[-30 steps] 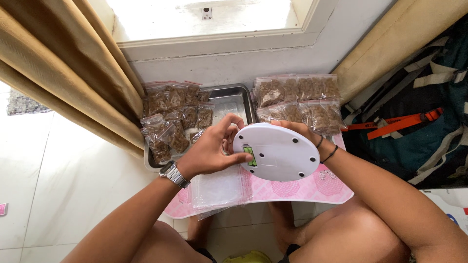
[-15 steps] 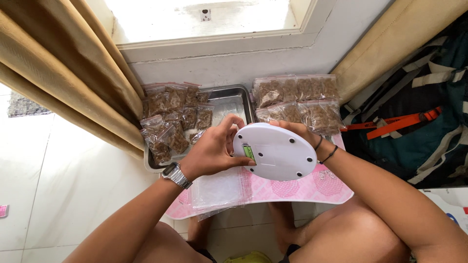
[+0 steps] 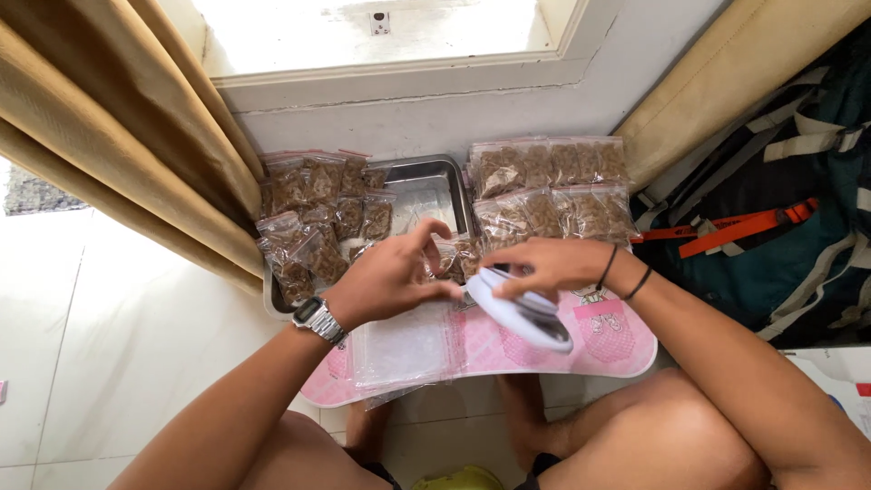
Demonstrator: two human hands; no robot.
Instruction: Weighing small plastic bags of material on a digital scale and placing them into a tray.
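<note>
Nearest me I see my bare knees, and just beyond them a pink board with a stack of clear empty bags lying on its left part. My right hand is closed around a round white scale, holding it tilted on edge above the board. My left hand, a watch on its wrist, has its fingertips pinched against the scale's left rim. Farther off, a metal tray holds filled bags of brown bits, with more filled bags laid out to its right, below the window wall.
</note>
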